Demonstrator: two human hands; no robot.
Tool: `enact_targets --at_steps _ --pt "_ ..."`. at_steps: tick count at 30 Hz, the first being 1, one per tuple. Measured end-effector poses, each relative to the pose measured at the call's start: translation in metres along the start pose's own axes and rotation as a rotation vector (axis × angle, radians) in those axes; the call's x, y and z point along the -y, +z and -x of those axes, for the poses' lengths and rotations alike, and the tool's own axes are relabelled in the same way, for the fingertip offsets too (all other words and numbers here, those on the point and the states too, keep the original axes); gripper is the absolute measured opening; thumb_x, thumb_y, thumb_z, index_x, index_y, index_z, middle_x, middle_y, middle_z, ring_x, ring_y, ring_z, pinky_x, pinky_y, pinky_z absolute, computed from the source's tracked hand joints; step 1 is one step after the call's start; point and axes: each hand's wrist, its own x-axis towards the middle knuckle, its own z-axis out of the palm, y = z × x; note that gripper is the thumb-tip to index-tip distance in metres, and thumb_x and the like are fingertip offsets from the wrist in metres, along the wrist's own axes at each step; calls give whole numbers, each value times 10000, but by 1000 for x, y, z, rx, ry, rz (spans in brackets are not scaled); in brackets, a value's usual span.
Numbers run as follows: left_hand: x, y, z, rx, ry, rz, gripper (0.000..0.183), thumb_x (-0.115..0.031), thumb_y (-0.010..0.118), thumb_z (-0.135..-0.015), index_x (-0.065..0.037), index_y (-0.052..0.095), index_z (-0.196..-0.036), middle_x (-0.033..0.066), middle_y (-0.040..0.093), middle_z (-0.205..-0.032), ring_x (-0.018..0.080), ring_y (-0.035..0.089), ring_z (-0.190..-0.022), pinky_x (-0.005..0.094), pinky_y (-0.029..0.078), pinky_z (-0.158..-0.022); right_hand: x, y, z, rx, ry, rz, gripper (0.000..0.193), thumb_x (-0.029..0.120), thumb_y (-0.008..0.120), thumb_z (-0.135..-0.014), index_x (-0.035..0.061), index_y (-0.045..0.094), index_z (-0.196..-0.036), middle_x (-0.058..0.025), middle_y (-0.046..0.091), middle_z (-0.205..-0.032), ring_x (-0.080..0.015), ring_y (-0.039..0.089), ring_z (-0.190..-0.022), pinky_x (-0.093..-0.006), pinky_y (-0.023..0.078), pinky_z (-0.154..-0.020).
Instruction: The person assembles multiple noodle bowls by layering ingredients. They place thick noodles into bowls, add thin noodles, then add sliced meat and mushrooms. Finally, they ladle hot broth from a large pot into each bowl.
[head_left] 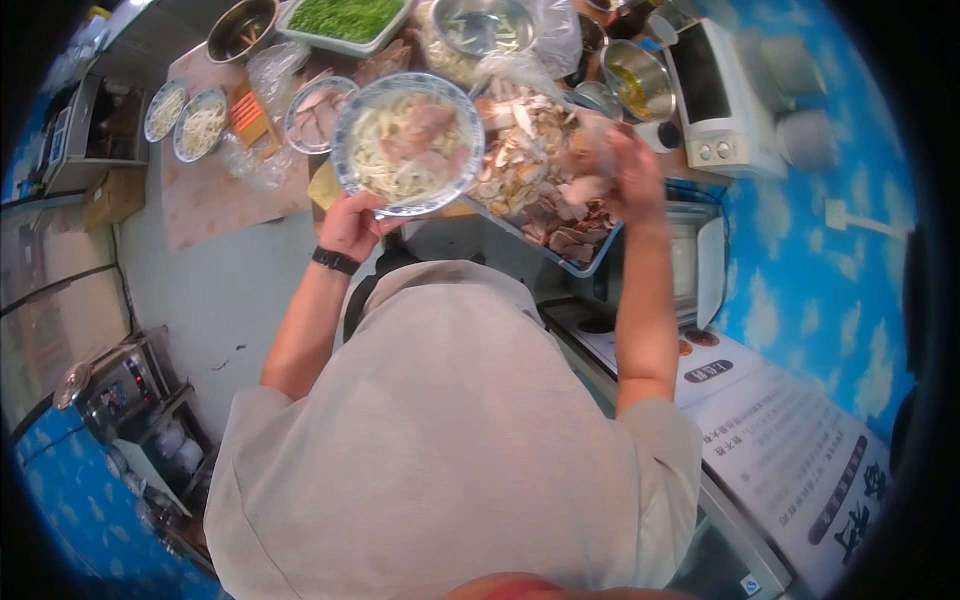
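Observation:
My left hand (pixel 352 225) grips the near rim of a blue-and-white bowl (pixel 340 146), thumb along the edge. Pale noodles (pixel 385 165) fill it, with pinkish meat slices (pixel 430 125) on top. Right of the bowl, a blue-rimmed tray (pixel 585 271) is heaped with sliced meat, paler pieces at the far side and darker brown slices (pixel 570 235) nearer me. Over the tray's right side is my right hand (pixel 632 178), smeared by motion; whether its fingers hold any meat cannot be made out. Another patterned bowl (pixel 293 118) with meat slices stands just left of the held one.
Two noodle bowls (pixel 222 108) stand on the table's left, beside an orange box (pixel 253 120) and plastic bags (pixel 275 72). At the back are a white tub of chopped greens (pixel 345 17) and metal bowls (pixel 214 42). A white microwave (pixel 725 150) stands right, near a cloud-patterned wall.

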Motion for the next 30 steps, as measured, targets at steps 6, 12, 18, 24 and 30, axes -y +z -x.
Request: enact_targets --at_steps 6,12,18,24,30 --pt "40 83 -16 -15 -186 -79 625 113 510 -857 -59 415 -1450 180 606 -1330 362 691 -1114 526 654 -861 -27 108 -11 213 -120 471 356 246 693 -965 3 642 -1220 -83 710 -1080 -145 684 -924 -280 550 -815" --pt "47 97 -16 -34 -198 -175 614 123 521 -850 -72 428 -1424 174 600 -1334 367 689 -1106 513 661 -825 -60 100 -35 111 -182 644 309 157 700 -906 23 685 -1184 -137 748 -1080 -237 728 -972 -360 556 -874" --pt "34 94 -21 -54 -218 -137 582 111 514 -864 -66 425 -1412 173 605 -1314 358 688 -1079 542 643 -862 -33 109 -18 12 -291 611 339 73 719 -861 61 677 -1198 -160 712 -1090 -302 705 -973 -398 546 -901" --pt "23 84 -31 -43 -248 -93 535 107 501 -875 -66 433 -1377 158 610 -1267 339 689 -1045 574 639 -842 -54 135 13 234 -583 1007 400 52 738 -792 91 653 -1181 -145 581 -1159 -351 600 -1104 -423 511 -952" --pt "16 89 -31 -65 -260 -80 603 122 518 -839 -96 462 -1398 94 622 -1145 202 658 -873 498 664 -798 -60 129 6 128 -503 811 376 62 746 -783 105 664 -1148 -118 581 -1180 -352 605 -1099 -424 531 -909"
